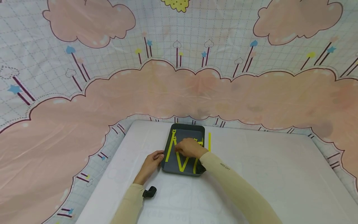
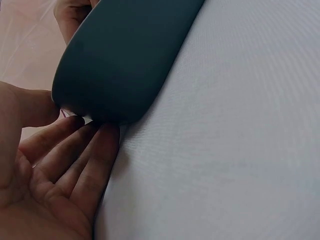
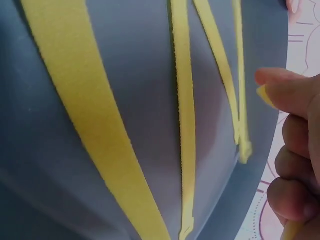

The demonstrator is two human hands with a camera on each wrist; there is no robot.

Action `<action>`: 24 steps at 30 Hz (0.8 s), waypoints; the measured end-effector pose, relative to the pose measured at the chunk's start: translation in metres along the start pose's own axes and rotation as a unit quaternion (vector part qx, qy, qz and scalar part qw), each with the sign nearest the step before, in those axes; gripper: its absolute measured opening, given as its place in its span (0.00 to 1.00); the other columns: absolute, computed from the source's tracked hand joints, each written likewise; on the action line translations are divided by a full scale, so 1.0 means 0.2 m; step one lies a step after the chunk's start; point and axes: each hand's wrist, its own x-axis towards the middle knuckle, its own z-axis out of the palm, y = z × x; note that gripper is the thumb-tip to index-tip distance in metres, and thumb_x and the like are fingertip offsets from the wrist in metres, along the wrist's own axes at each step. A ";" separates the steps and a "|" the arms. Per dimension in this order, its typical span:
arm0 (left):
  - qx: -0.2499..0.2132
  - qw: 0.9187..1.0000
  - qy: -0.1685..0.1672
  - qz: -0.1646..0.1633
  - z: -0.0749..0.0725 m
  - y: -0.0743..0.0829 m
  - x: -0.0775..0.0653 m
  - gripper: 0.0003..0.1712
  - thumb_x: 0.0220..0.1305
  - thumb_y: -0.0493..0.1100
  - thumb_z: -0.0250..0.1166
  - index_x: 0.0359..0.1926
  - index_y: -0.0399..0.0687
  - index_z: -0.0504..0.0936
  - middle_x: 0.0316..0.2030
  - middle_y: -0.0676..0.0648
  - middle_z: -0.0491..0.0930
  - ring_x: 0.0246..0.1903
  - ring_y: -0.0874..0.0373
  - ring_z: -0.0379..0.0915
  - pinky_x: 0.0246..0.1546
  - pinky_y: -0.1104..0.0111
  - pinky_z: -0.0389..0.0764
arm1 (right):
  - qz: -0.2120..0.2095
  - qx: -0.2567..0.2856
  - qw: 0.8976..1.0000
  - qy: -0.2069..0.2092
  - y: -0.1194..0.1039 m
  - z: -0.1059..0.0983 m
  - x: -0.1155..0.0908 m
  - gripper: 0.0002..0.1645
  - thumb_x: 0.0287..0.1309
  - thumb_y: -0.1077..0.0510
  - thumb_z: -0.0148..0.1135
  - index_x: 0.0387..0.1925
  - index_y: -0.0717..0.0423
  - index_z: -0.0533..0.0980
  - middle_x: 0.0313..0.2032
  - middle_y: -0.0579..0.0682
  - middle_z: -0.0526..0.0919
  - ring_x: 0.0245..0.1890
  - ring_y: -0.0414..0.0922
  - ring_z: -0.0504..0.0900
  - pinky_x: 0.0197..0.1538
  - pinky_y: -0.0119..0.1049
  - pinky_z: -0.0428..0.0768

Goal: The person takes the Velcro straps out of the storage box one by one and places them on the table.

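Observation:
My left hand (image 1: 151,161) holds the left side of a dark grey tray (image 1: 188,126), thumb at its rim and fingertips against the lower wall in the left wrist view. Over the tray, my right hand (image 1: 191,147) pinches a yellow strip (image 3: 265,95); only its tip shows past the thumb, and more yellow appears below the curled fingers. Several yellow strips lie on the tray floor, some slanted and meeting at their ends in zigzags, such as the leftmost strip (image 1: 169,151). My right hand and forearm hide part of the right-hand strips.
One loose yellow strip (image 1: 209,141) lies on the white table (image 1: 265,174), just right of the tray. A patterned curtain (image 1: 195,90) hangs behind the table. On my left wrist sits a black camera (image 1: 149,192).

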 end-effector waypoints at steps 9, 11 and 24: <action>0.000 1.000 0.000 -0.008 0.00 0.00 0.00 0.20 0.67 0.47 0.56 0.58 0.49 0.75 0.51 0.44 0.81 0.53 0.53 0.75 0.48 0.64 0.75 | 0.047 0.008 0.999 -0.013 -0.01 -0.02 0.01 0.08 0.60 0.48 0.53 0.35 0.43 0.77 0.21 0.37 0.77 0.19 0.34 0.72 0.30 0.30 0.71; -0.004 1.000 0.001 -0.011 0.00 0.00 0.00 0.19 0.67 0.47 0.56 0.58 0.50 0.75 0.51 0.44 0.81 0.53 0.54 0.75 0.49 0.63 0.75 | 0.050 0.021 0.998 -0.012 -0.01 -0.03 0.01 0.08 0.58 0.48 0.53 0.29 0.43 0.75 0.20 0.37 0.76 0.19 0.35 0.71 0.29 0.29 0.70; 0.002 1.000 0.006 -0.016 0.00 0.01 0.00 0.20 0.68 0.47 0.55 0.58 0.49 0.74 0.51 0.43 0.80 0.54 0.53 0.75 0.49 0.62 0.75 | 0.033 0.063 0.996 0.049 0.00 -0.09 0.00 0.11 0.60 0.53 0.47 0.24 0.44 0.72 0.23 0.39 0.72 0.23 0.36 0.69 0.30 0.29 0.67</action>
